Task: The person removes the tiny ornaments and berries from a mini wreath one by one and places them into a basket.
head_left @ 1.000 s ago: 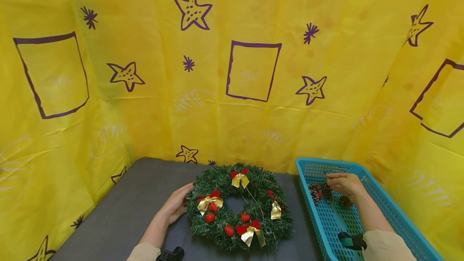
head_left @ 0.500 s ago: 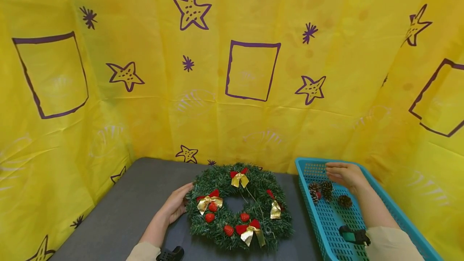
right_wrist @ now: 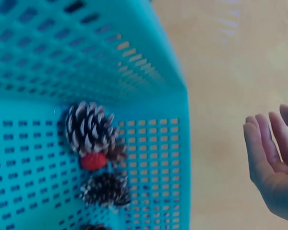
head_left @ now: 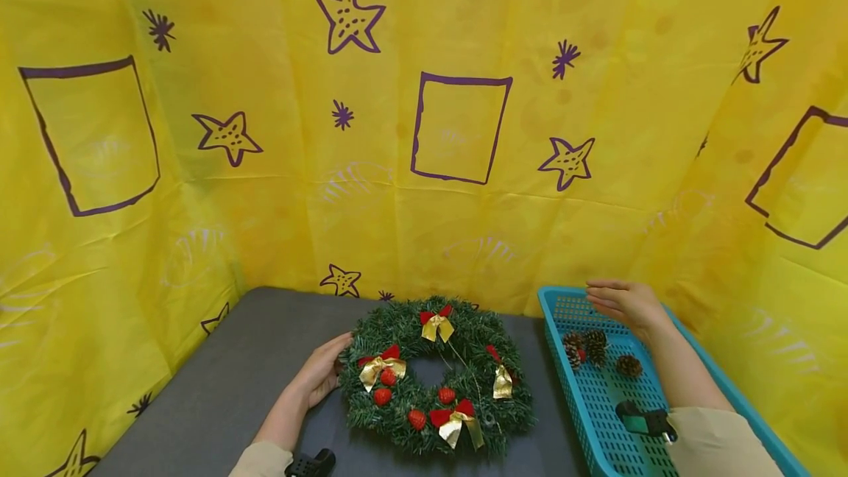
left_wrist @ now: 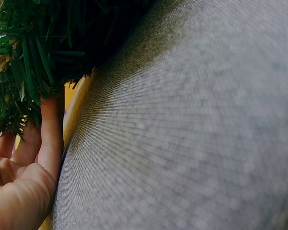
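Observation:
A green wreath (head_left: 367,414) lies on the dark table, dressed with gold bows with red tops and several red strawberry-like berries. At its left edge rests my left hand (head_left: 320,372). In the left wrist view, extended fingers (left_wrist: 51,129) reach up to the needles, their tips hidden among them. My right hand (head_left: 628,305) is raised over the far end of a blue basket (head_left: 702,363), fingers fairly straight and nothing held. Below it in the basket are several pine cones (head_left: 629,366) and a red berry (right_wrist: 93,161), grouped mostly near one corner.
The perforated basket stands right of the wreath, its walls rising around the pine cones. A yellow curtain (head_left: 464,241) with drawn stars hangs behind and on both sides. Grey tabletop (head_left: 218,381) shows left of the wreath.
My right hand has risen from near the pine cones toward the basket's far edge, without any cone. Left hand and wreath have stayed in place.

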Tool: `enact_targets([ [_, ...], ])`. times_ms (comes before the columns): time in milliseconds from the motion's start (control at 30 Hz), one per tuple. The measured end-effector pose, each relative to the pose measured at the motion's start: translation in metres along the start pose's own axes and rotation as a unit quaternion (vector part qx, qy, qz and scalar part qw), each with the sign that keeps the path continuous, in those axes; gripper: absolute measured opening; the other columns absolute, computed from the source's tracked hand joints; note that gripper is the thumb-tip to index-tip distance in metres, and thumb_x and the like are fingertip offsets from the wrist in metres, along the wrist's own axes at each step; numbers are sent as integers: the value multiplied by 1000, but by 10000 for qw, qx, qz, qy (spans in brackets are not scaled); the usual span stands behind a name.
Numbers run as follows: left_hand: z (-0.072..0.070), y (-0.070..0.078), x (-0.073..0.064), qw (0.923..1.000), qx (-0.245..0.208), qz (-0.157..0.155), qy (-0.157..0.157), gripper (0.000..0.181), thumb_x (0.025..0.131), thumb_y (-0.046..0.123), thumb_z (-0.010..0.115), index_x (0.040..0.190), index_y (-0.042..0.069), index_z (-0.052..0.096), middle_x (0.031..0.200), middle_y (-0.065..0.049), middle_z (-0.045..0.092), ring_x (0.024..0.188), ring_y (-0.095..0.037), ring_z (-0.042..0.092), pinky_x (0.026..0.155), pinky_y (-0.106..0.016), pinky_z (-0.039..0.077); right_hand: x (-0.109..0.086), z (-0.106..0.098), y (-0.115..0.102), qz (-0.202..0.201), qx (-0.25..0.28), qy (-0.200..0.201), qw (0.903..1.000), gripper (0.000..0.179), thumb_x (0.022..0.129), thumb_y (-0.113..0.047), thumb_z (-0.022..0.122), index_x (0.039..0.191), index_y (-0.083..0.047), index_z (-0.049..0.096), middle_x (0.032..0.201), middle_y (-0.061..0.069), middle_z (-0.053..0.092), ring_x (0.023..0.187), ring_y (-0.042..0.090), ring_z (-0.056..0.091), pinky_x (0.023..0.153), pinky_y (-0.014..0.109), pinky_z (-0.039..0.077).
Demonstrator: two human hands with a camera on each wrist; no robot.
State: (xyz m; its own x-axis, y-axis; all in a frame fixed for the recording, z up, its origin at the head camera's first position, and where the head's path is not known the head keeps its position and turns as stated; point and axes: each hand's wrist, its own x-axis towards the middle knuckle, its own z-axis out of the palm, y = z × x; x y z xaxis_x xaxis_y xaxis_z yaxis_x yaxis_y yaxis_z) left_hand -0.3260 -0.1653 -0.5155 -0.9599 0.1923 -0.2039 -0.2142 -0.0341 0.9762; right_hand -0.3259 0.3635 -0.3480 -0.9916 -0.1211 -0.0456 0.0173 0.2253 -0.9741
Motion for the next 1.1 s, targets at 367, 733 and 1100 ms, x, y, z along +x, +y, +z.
enact_targets([
  [367, 0, -1, -1, 10000, 7, 38, -27, 61, 109, 33, 36, 160, 7, 15, 165, -24, 1, 74, -10, 32, 72, -33, 30, -7, 43, -26, -378, -179, -224, 9989, 58, 104, -19, 50, 148, 15, 32, 106, -17, 64, 99, -5, 67, 94, 21, 53],
  [733, 0, 0, -2, 9999, 143, 77, -8, 60, 109, 33, 34, 160, 7, 16, 165, -24, 1, 81, -11, 34, 81, -33, 34, -13, 86, -34, -477, -158, -572, 9971, 53, 103, -20, 55, 142, 13, 42, 129, 7, 61, 104, 1, 67, 97, 26, 53],
  [1100, 0, 0, -1, 9998, 205, 25, 23, 61, 109, 36, 35, 160, 8, 17, 165, -23, 0, 95, -15, 38, 88, -38, 34, -16, 117, -33, -384, -100, -826, 9958, 50, 99, -18, 61, 137, 12, 49, 121, 3, 66, 102, 5, 67, 98, 29, 53],
])
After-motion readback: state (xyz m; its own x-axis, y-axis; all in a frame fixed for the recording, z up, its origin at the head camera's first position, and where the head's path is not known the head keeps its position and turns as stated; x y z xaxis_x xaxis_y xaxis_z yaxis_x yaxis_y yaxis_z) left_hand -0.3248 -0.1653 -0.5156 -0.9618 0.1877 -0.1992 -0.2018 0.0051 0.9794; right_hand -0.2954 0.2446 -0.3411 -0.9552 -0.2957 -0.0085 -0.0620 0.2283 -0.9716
